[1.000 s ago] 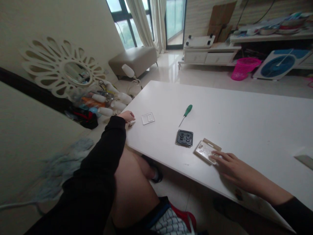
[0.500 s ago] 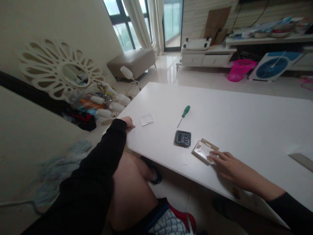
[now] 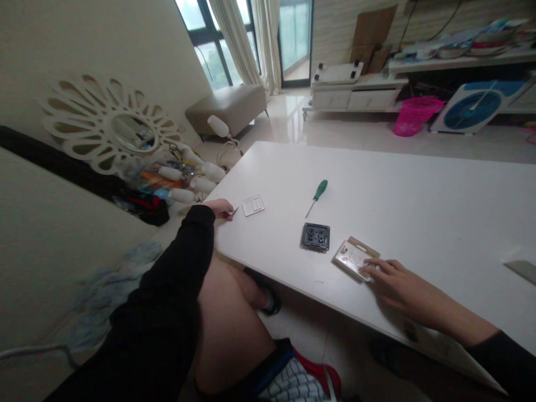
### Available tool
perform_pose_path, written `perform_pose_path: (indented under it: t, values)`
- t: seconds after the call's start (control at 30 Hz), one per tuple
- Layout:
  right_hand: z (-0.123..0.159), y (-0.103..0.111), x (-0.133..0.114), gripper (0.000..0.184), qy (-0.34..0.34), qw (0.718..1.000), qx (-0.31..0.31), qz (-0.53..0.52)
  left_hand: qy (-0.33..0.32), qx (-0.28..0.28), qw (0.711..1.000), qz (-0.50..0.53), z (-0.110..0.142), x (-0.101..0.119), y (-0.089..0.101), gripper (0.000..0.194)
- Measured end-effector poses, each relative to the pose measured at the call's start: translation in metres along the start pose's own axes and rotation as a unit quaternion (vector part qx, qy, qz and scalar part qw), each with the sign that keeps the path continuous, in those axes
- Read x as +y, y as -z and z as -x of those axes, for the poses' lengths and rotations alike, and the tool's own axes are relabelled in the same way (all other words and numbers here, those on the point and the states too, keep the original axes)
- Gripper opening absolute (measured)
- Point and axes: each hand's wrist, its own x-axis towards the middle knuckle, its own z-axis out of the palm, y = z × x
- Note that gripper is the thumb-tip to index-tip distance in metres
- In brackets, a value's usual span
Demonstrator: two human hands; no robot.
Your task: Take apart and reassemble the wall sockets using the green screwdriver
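At the table's left edge, my left hand (image 3: 221,209) is closed, pinching a small thin pale piece (image 3: 235,211) whose tip sticks out past the fingers. A flat white wall-socket faceplate (image 3: 253,205) lies just right of it. My right hand (image 3: 387,280) reaches from the right, its fingers stretched out and fingertips resting on a beige and white switch-box-like plate (image 3: 354,258) near the front edge; its thumb is hidden. Left of that plate lies a dark square socket module (image 3: 315,237), with a green-handled screwdriver (image 3: 319,192) behind it.
The white table (image 3: 402,190) fills the middle and right. A pale block-like object (image 3: 521,267) lies at its right side. Lamp parts with white shades (image 3: 203,185) crowd the floor past the left edge. Beyond are a bench (image 3: 228,106), a pink basket (image 3: 414,116) and a fan (image 3: 473,109).
My left fingers have turned a little, and the thin piece now shows beyond them. My right hand keeps its place on the beige plate. The view shifts slightly.
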Motion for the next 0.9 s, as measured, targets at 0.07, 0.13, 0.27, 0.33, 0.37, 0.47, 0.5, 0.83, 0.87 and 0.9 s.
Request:
perform_pose_path:
  t: [0.07, 0.13, 0.27, 0.33, 0.37, 0.47, 0.5, 0.83, 0.87, 0.9]
  values:
    - [0.000, -0.001, 0.000, 0.048, 0.000, 1.000, 0.003, 0.006, 0.031, -0.032, 0.997, 0.057, 0.000, 0.001, -0.001, 0.034]
    - [0.000, -0.001, 0.001, 0.049, -0.002, 1.000, 0.005, 0.010, 0.053, -0.046, 0.991, 0.110, 0.000, 0.003, -0.001, 0.029]
    - [0.000, -0.002, 0.002, 0.049, 0.000, 1.000, 0.007, 0.013, 0.071, -0.041, 0.979, 0.188, 0.000, 0.005, 0.001, 0.018]
    - [0.000, -0.003, 0.002, 0.049, 0.003, 1.000, 0.010, 0.015, 0.075, -0.035, 0.974, 0.213, 0.000, 0.007, 0.002, 0.022]
    - [0.000, -0.003, 0.003, 0.050, 0.004, 1.000, 0.010, 0.016, 0.076, -0.032, 0.972, 0.222, 0.000, 0.008, 0.002, 0.026]
    - [0.000, -0.003, 0.002, 0.050, 0.006, 1.000, 0.012, 0.019, 0.080, -0.029, 0.969, 0.233, -0.001, 0.010, 0.002, 0.029]
    - [0.000, -0.003, 0.002, 0.050, 0.006, 1.000, 0.013, 0.020, 0.081, -0.028, 0.969, 0.233, -0.001, 0.011, 0.002, 0.029]
    - [0.001, -0.005, 0.002, 0.052, 0.005, 1.000, 0.018, 0.013, 0.086, -0.017, 0.980, 0.178, 0.000, 0.011, 0.005, 0.031]
    - [0.001, -0.005, 0.003, 0.051, 0.004, 1.000, 0.017, 0.013, 0.081, -0.015, 0.982, 0.170, 0.000, 0.011, 0.005, 0.032]
    - [0.001, -0.006, 0.003, 0.051, 0.003, 1.000, 0.017, 0.013, 0.073, -0.012, 0.984, 0.164, 0.001, 0.010, 0.006, 0.033]
